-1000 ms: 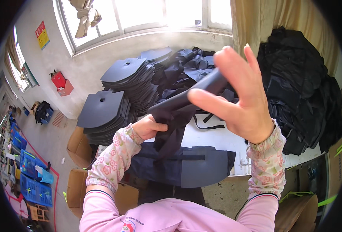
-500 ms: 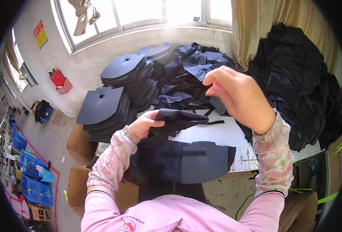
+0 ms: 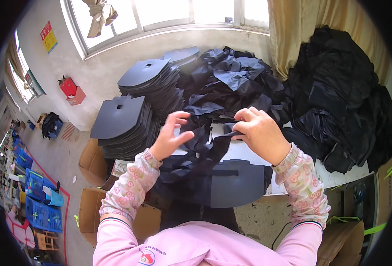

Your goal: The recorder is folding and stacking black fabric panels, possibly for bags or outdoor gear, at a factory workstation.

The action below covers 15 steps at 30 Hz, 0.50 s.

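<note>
A: What was biggest around the hands?

B: The heap of black fabric (image 3: 342, 97), well off to the right of the right hand and piled against the curtain. Next came a looser mound of dark cut pieces (image 3: 231, 75) just beyond both hands, then two stacks of stiff dark panels (image 3: 125, 119) beyond and left of the left hand.

A: And the bench?

B: The white bench (image 3: 338, 177) showed only as a strip under and right of the right hand. A flat dark panel (image 3: 240, 181) lay on it, just below the hands, toward the person.

A: What were the hands doing?

B: The right hand (image 3: 260, 135) was pinched shut on a black fabric strip (image 3: 204, 144), thumb and forefinger closed on its upper end. The left hand (image 3: 171, 135) was spread, fingers apart, touching the same strip from the left without gripping it. The strip hung between them and trailed down onto the flat panel.

A: How would you have handled that well?

B: My judgement: hold the pinch near the strip's end, let the open left hand run along it to take out twists, and lay it square on the panel below before letting go. Thin cloth like that probably folds over easily.
</note>
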Each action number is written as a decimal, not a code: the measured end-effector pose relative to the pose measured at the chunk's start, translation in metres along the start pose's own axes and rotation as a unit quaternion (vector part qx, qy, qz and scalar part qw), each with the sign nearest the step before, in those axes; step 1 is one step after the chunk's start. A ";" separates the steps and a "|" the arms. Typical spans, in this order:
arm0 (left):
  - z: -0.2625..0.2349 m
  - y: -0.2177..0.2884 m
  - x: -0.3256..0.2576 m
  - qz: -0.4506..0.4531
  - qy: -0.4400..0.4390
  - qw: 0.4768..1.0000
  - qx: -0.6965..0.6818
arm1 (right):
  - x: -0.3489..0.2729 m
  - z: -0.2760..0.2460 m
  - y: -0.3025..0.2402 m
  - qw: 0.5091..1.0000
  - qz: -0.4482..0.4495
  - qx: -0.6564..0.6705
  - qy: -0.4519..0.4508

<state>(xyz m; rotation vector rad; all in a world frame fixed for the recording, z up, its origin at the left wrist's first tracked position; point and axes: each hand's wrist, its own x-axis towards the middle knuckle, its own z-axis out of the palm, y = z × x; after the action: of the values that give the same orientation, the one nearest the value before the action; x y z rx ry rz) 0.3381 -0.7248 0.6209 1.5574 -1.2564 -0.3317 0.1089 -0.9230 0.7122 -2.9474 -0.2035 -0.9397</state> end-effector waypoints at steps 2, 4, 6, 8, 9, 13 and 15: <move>0.022 0.029 -0.002 0.002 -0.125 0.988 -0.089 | 0.007 0.000 0.001 1.000 -0.001 -0.006 -0.026; 0.046 0.043 -0.007 -0.025 -0.181 0.978 -0.100 | 0.018 -0.011 -0.011 0.998 0.014 -0.007 -0.064; 0.052 0.043 -0.010 -0.091 -0.208 0.966 -0.125 | 0.028 -0.019 -0.016 0.995 0.014 -0.047 -0.088; 0.054 0.021 -0.014 -0.028 -0.242 0.966 -0.087 | 0.034 -0.033 -0.019 0.996 0.003 -0.031 -0.084; 0.051 0.017 -0.016 -0.028 -0.245 0.965 -0.088 | 0.035 -0.043 -0.020 0.997 -0.003 -0.016 -0.081; 0.004 -0.003 -0.031 -0.047 -0.212 0.974 0.068 | 0.023 -0.075 -0.001 0.990 0.018 0.123 -0.066; -0.028 -0.004 -0.040 -0.061 -0.204 0.964 0.156 | 0.011 -0.083 0.005 0.983 0.040 0.168 -0.071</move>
<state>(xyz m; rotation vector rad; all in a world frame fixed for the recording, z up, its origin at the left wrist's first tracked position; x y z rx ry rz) 0.3441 -0.6770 0.6141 1.9055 -1.5920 -0.5784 0.0707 -0.9331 0.7856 -2.6868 -0.2226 -0.6159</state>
